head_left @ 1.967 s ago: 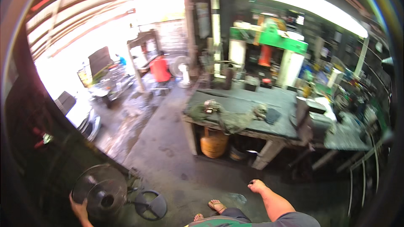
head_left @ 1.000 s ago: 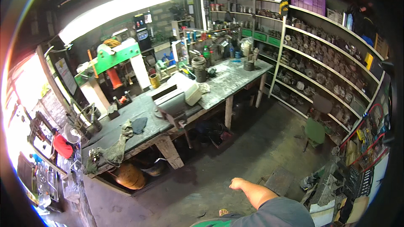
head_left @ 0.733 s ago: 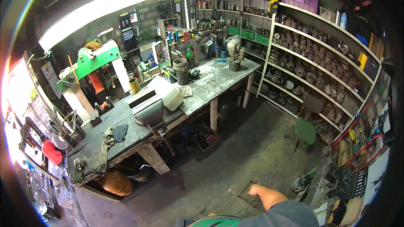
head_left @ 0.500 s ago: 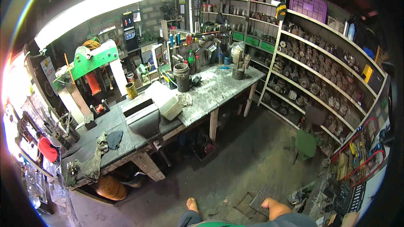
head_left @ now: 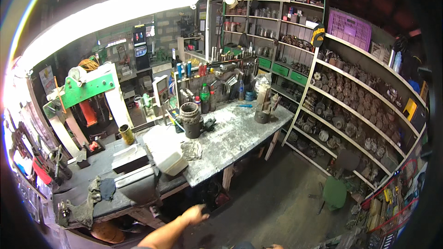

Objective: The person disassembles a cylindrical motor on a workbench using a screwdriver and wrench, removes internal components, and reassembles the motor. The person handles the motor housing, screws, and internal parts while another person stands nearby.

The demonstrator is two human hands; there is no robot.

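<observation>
My left hand [head_left: 195, 214] reaches in from the lower edge, in front of the workbench [head_left: 240, 131]. Its fingers look curled, with a small dark patch at them; I cannot make out what they hold. Only a sliver of skin, apparently my right hand [head_left: 277, 246], shows at the bottom edge, its fingers hidden. Nearest my left hand are a grey bench vise [head_left: 138, 186] and a pale plastic tub [head_left: 171, 163]. On the bench beyond stand a dark ribbed metal cylinder [head_left: 191, 120], a crumpled rag [head_left: 191, 149] and a green bottle [head_left: 205, 97].
At the right, long shelves [head_left: 307, 106] hold many greasy metal parts. A green chair [head_left: 334, 192] stands on the floor before them. A green press frame [head_left: 87, 85] rises at the left. Grimy cloths [head_left: 94, 198] hang over the bench's near left corner. Screwdrivers [head_left: 184, 70] stand in a rack.
The view has shifted closer to the bench. My left arm has come in from below. My right hand, clearly seen at lower right before, has dropped almost out of the picture.
</observation>
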